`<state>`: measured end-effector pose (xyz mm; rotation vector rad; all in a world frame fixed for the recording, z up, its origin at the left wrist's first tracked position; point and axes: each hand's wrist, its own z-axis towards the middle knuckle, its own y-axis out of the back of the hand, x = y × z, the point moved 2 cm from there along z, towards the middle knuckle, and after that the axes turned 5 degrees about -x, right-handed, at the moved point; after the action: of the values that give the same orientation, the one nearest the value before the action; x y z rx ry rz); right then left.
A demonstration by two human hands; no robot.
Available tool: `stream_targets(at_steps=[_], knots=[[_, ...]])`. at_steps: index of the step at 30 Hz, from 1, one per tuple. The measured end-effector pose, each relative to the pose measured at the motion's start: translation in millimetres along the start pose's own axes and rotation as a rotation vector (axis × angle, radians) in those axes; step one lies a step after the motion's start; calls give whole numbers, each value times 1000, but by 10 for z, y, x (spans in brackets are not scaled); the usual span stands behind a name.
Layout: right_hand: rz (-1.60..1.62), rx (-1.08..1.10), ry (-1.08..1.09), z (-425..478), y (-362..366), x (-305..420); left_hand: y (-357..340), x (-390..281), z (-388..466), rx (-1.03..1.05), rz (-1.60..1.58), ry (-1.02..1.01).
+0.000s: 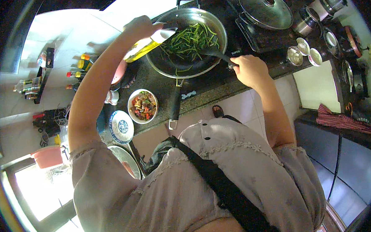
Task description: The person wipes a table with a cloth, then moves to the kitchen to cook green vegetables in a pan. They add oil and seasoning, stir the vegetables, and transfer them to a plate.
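Note:
My left hand (140,27) grips a clear oil jug (147,46) with yellow liquid inside. The jug is tilted, and its spout end hangs over the left rim of a wok (188,72). Long cut green vegetables (191,41) lie in the wok, mostly toward its far side. In my right hand (251,71) is the handle of a black spatula (217,53), whose blade reaches into the greens. The wok's black long handle (176,104) points toward me past the counter edge. Whether oil is flowing from the jug I cannot tell.
Left of the wok handle stand a bowl of mixed cooked food (143,106) and a blue-and-white plate (122,127). A lidded pan (265,9) sits to the right, with several small bowls (303,46) near the counter's edge. Sauce bottles (80,69) line the left wall.

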<state>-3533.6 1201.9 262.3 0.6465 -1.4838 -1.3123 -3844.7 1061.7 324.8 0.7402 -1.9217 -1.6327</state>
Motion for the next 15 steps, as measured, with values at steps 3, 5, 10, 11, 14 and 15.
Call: stream_targets(at_steps=[3,5,10,11,14,15], knots=[[0,39,-90,-129,107,-83,-54,-263,112,-81,123,0],[31,29,-95,-149,118,-164,-52,-429,190,-3,155,4],[85,24,-132,-169,153,-279,-94,-603,396,-4,150,9],[96,23,-129,-170,144,-292,-120,-594,446,-17,150,5],[106,19,-127,-180,118,-366,-151,-538,564,-19,167,41],[105,16,-123,-180,115,-380,-143,-517,583,10,160,64]])
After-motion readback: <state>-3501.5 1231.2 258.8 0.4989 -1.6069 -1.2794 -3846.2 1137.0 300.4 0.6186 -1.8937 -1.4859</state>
